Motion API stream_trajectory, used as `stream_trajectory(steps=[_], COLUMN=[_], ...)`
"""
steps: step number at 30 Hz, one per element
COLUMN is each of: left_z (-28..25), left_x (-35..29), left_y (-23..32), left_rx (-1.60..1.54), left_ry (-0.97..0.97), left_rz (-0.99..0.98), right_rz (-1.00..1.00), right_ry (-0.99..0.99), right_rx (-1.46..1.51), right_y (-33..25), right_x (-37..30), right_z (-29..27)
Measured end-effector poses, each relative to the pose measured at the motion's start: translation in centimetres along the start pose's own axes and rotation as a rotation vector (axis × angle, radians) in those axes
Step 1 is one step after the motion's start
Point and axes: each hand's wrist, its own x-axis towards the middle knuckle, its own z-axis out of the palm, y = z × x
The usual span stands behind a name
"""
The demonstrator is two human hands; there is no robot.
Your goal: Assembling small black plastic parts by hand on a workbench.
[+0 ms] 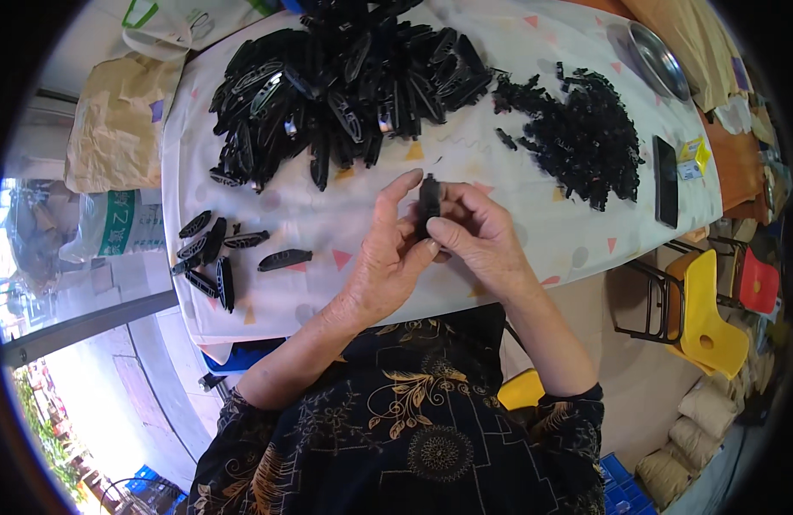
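Between my two hands a long black plastic part (pixel 429 199) stands almost upright above the table's near side. My left hand (pixel 386 245) closes on its lower end, the thumb pressed in close to it. From the other side my right hand (pixel 475 230) grips the same part between thumb and curled fingers. Its lower end is hidden by my fingers. Left of my hands lies a single curved black part (pixel 285 259). Beyond it sits a small group of similar black parts (pixel 214 245) with slotted faces.
A big heap of long black parts (pixel 336 94) covers the far middle of the patterned tablecloth (pixel 328 300). To its right spreads a pile of small black pieces (pixel 585 137). A phone (pixel 665 182), a yellow box (pixel 692 159) and a metal bowl (pixel 658 62) are at the right edge.
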Motion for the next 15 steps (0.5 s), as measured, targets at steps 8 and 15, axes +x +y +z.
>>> stream_trajectory(steps=[8,15], left_z=[-0.3,-4.1], left_x=[-0.1,-1.8], left_y=[-0.7,1.9], left_rx=[0.106,0.477], left_ry=[-0.123,0.120], left_rz=[-0.022,-0.160], right_rz=[-0.111,-0.460], right_ry=[0.111,0.177], right_rx=[-0.219,-1.039], right_y=[0.5,-2.7], right_x=[-1.0,1.1], right_z=[0.4,-2.6])
